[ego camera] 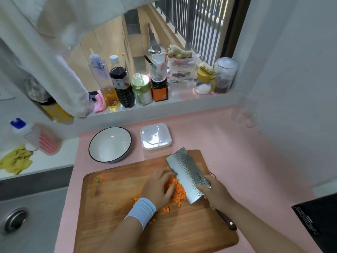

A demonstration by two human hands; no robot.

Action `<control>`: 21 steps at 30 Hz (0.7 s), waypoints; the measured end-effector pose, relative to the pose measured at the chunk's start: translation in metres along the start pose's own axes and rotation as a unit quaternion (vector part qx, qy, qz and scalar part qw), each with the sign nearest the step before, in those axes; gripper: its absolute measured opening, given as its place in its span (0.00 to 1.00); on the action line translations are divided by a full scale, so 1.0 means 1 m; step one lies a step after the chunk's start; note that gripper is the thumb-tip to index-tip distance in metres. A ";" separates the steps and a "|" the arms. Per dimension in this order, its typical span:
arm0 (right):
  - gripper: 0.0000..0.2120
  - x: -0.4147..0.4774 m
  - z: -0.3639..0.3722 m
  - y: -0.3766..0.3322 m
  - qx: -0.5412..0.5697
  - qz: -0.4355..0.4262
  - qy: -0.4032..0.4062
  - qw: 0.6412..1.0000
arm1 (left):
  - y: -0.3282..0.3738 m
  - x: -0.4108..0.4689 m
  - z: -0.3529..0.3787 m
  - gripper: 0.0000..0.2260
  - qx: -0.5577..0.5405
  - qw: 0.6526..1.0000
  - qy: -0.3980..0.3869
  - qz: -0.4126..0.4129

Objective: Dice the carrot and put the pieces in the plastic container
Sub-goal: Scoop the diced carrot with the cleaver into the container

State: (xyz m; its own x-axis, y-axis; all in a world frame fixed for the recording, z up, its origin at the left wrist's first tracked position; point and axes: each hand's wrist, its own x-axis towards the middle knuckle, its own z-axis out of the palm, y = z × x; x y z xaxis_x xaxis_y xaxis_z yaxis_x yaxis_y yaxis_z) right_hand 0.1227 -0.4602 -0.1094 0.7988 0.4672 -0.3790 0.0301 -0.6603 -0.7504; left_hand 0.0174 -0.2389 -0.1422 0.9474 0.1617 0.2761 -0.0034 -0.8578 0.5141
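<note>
One bowl (pixel 110 144) and the plastic container (pixel 156 136) sit behind the cutting board (pixel 113 207).

— Where do we find the carrot?
— Mostly as a heap of small orange cubes (pixel 177 193) on the wooden cutting board (pixel 113 207), lying against the tilted knife (pixel 189 174) blade, with a few strays nearer us. One stub end (pixel 98 180) lies well apart, near the board's left edge.
— And the plastic container (pixel 156 136)?
— Square, pale, round-cornered, upright just behind the board. We can't tell whether its lid is on.
</note>
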 end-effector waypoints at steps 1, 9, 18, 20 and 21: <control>0.09 0.001 0.002 -0.001 -0.003 -0.003 -0.005 1.000 | 0.001 0.001 -0.001 0.16 0.003 1.000 0.004 -0.023; 0.07 -0.003 -0.004 -0.009 0.054 0.006 0.010 0.998 | 0.002 0.005 0.003 0.17 0.004 0.989 0.005 -0.150; 0.09 0.003 -0.027 -0.004 0.039 0.036 0.080 0.995 | 0.002 0.021 0.018 0.18 0.001 0.988 -0.139 -0.062; 0.09 -0.001 -0.024 0.000 0.050 0.045 0.065 0.996 | 0.004 0.016 0.013 0.15 0.008 0.992 -0.122 -0.041; 0.08 -0.003 -0.022 0.002 0.051 0.046 0.057 0.996 | 0.004 0.013 0.011 0.14 0.013 0.993 -0.113 -0.030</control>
State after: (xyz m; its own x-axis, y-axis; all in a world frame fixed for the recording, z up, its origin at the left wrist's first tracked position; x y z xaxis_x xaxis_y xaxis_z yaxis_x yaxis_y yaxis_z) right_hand 0.1341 -0.4761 -0.0981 0.8587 0.3337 -0.3889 -0.1029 -0.6312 -0.7688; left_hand 0.0338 -0.2459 -0.1456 0.9934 0.1010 0.0542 0.0603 -0.8625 0.5024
